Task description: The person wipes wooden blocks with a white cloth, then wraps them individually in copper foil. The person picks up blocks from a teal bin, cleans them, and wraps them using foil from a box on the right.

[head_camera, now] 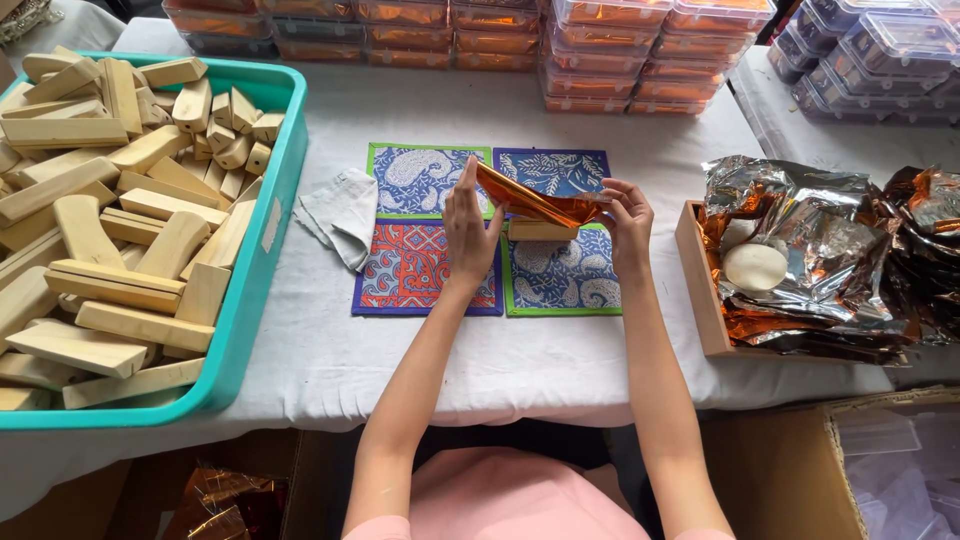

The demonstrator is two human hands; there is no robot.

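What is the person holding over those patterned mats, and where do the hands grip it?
Both hands hold a shiny orange foil sheet: the left hand grips its left end, the right hand its right end. A wooden block sits just beneath the foil.

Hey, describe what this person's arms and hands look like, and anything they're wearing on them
Both arms are bare from the upper arm down, slender, with no sleeves over the forearms. The left hand and right hand wear no gloves, and no rings, watch or bracelets show. Fingernails look short and unpainted, though they are small in this view. At the bottom edge a pink garment covers the torso and shoulders.
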